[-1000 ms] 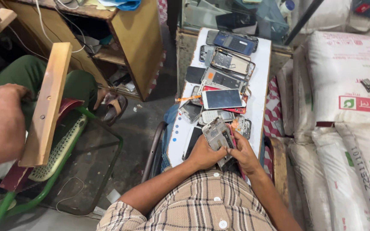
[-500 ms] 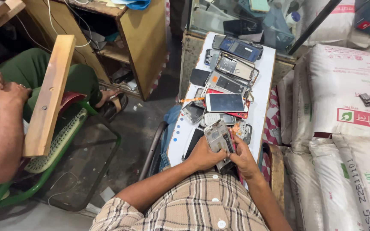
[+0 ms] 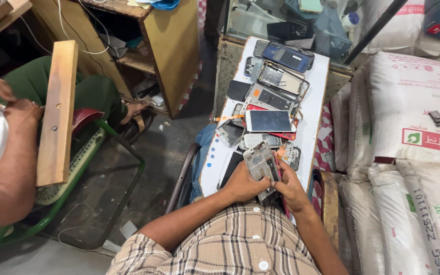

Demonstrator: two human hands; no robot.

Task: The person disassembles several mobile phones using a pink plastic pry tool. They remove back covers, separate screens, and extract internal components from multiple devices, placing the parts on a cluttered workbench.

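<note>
I hold a phone frame (image 3: 262,162) in both hands, tilted, over the near end of the white board (image 3: 318,91). My left hand (image 3: 244,182) grips its left edge from below, fingers closed on it. My right hand (image 3: 290,187) clamps its lower right side, thumb pressed on the face. The two hands sit close together around the frame.

Just beyond the frame on the board lies a white phone (image 3: 268,121), face up, on a heap of stripped phones and back covers. Further up the board lies an open phone shell (image 3: 283,80), and at the far end a dark phone (image 3: 286,56).

Right of the board stand white sacks (image 3: 408,112). Left of the board stands a wooden cabinet (image 3: 171,51). Further left, another person sits on a green chair (image 3: 72,173), their arm (image 3: 11,163) beside a wooden plank (image 3: 57,112)
</note>
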